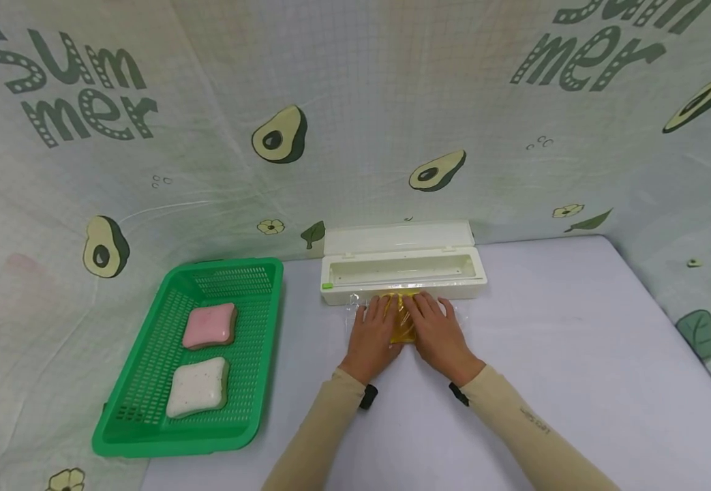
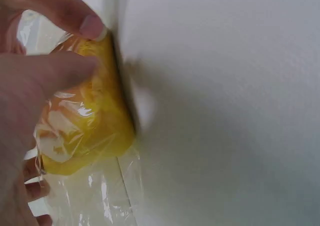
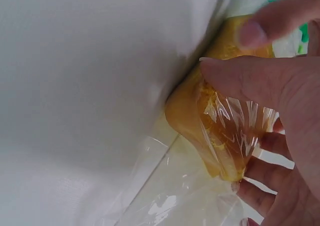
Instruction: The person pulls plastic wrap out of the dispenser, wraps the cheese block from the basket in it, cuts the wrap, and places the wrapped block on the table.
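Observation:
A yellow sponge lies on the white table under clear plastic film, which clings to it in shiny creases. My left hand holds its left side, the thumb over the near part and the other fingers at the far side. From the right, my right hand grips it the same way, its thumb pressing the film near the edge. Both thumbs come close together in the wrist views. Just beyond the fingertips stands a long white film dispenser box, lid raised, with film in front of it.
On the left, a green plastic basket holds a pink sponge and a speckled white sponge. A printed curtain with avocados hangs behind the table.

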The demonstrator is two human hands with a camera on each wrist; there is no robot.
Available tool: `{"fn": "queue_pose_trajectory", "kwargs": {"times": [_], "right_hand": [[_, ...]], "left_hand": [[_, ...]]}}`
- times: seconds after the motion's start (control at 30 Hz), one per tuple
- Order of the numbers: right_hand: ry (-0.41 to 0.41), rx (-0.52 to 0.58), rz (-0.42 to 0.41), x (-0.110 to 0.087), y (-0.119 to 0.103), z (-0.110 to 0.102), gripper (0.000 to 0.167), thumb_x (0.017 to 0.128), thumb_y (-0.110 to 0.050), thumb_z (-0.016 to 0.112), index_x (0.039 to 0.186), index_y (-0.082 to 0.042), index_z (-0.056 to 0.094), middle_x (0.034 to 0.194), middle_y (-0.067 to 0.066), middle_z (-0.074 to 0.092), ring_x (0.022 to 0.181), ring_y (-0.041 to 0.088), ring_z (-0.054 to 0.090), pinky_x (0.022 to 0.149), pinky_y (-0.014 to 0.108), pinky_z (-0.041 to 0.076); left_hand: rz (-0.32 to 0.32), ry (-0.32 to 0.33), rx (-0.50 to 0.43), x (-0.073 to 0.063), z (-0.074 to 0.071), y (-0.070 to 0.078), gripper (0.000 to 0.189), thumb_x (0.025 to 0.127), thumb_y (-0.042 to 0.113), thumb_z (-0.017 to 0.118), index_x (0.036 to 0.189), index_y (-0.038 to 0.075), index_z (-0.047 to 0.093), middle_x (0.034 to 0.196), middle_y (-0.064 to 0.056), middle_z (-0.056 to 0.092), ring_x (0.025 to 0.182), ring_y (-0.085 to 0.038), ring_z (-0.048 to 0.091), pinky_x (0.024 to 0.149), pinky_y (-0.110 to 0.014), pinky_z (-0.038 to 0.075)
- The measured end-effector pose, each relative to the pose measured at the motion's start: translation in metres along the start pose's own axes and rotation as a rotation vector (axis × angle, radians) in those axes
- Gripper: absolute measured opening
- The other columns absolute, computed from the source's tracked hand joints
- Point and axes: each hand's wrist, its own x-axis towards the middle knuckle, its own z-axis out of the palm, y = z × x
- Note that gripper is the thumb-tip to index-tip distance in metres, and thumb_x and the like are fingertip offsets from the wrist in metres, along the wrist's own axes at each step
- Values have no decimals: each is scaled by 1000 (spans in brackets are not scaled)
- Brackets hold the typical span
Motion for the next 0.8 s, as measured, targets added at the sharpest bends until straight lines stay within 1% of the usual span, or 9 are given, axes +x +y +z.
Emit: {"fn": "queue_pose_trajectory", "kwargs": {"times": [0.1, 0.2, 0.27, 0.33, 0.4, 0.47, 0.53, 0.63, 0.8], "right_hand": [[17, 3, -13, 0, 1, -1, 72, 77, -4, 90, 142, -1, 58, 137, 21, 59, 137, 41, 52, 109, 61, 40], [28, 9, -18, 0, 3, -2, 70, 77, -3, 90, 140, -2, 60, 135, 19, 60, 135, 41, 52, 109, 61, 40], [29, 11, -19, 0, 3, -2, 69, 77, -3, 90, 140, -3, 61, 134, 19, 60, 135, 40, 52, 109, 61, 40], [32, 11, -20, 0, 3, -3, 67, 78, -3, 89, 140, -3, 62, 133, 18, 61, 133, 39, 53, 108, 60, 40], [30, 5, -21, 0, 4, -3, 64, 81, -3, 87, 140, -4, 62, 132, 17, 61, 132, 39, 53, 108, 59, 40], [31, 0, -24, 0, 4, -3, 61, 83, -3, 85, 140, -4, 62, 131, 17, 61, 132, 38, 54, 108, 59, 41], [32, -3, -27, -1, 4, -3, 59, 85, -3, 84, 139, -4, 62, 131, 17, 61, 131, 38, 54, 107, 59, 41], [41, 11, -29, -1, 4, -2, 58, 85, -2, 83, 139, -3, 63, 130, 17, 62, 131, 40, 54, 106, 59, 41], [37, 34, -20, -2, 3, -1, 58, 84, -2, 84, 139, -3, 64, 131, 17, 62, 132, 41, 54, 107, 60, 41]], "left_hand": [[-27, 30, -107, 0, -2, -5, 79, 92, 48, 81, 155, 9, 50, 152, -10, 53, 140, -28, 45, 111, -46, 40], [-98, 93, -223, 0, -5, -13, 65, 97, 43, 76, 149, 10, 56, 151, -12, 51, 138, -29, 44, 109, -49, 38], [-177, 150, -325, 1, -7, -20, 58, 99, 36, 76, 146, 8, 58, 151, -14, 49, 138, -32, 43, 109, -51, 37], [-272, 227, -449, 3, -10, -28, 56, 97, 28, 78, 145, 6, 57, 149, -15, 48, 136, -34, 42, 109, -55, 34], [-365, 306, -559, 6, -10, -38, 58, 96, 22, 79, 145, 4, 55, 147, -16, 46, 136, -36, 40, 109, -57, 31], [-445, 357, -649, 9, -10, -47, 63, 94, 19, 81, 147, 2, 51, 148, -19, 45, 137, -39, 37, 110, -60, 28], [-513, 361, -704, 12, -8, -56, 70, 94, 20, 82, 151, 1, 47, 151, -20, 43, 141, -40, 34, 112, -61, 25], [-581, 314, -746, 13, -7, -64, 79, 94, 22, 82, 157, 0, 40, 157, -23, 38, 146, -42, 29, 116, -63, 22], [-632, 264, -763, 13, 0, -72, 83, 93, 21, 84, 159, 0, 38, 162, -24, 34, 150, -43, 26, 118, -63, 20]]}}
